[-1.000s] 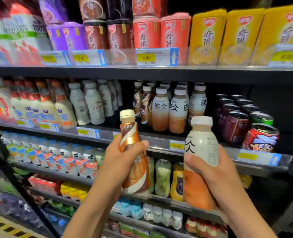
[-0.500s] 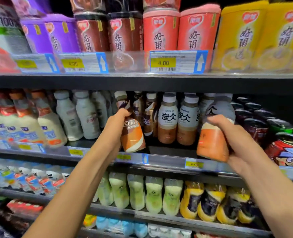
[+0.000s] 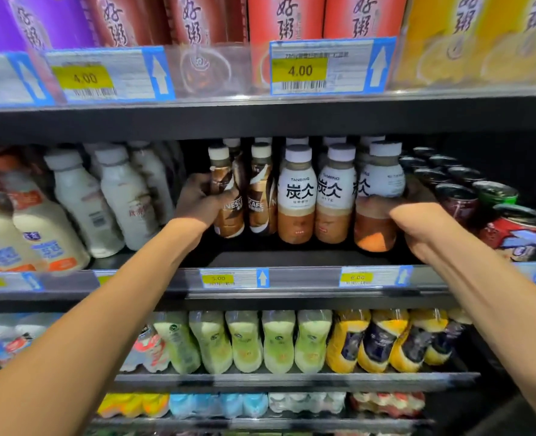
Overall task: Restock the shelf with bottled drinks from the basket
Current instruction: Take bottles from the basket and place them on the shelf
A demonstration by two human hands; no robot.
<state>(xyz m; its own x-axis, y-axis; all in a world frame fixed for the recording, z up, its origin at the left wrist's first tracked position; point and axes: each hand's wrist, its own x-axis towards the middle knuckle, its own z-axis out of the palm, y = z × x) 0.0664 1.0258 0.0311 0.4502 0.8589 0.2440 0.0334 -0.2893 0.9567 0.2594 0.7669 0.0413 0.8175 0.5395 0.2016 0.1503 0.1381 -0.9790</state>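
Observation:
My left hand [image 3: 199,201] grips a brown Nescafe coffee bottle [image 3: 227,196] that stands on the middle shelf [image 3: 291,256], left of another bottle of the same kind [image 3: 260,196]. My right hand [image 3: 417,225] holds a white-and-orange Tanbing bottle [image 3: 378,199] with a white cap, set on the same shelf to the right of two matching bottles [image 3: 315,196]. Both bottles are upright in the front row. The basket is out of view.
White milk bottles [image 3: 103,196] fill the shelf to the left, dark cans [image 3: 467,196] to the right. Porridge cups stand on the shelf above behind price tags [image 3: 326,67]. Green and yellow bottles [image 3: 279,341] line the shelf below.
Both hands have reached forward and carried their bottles from in front of the shelf edge into the front row of the middle shelf. The view has moved closer.

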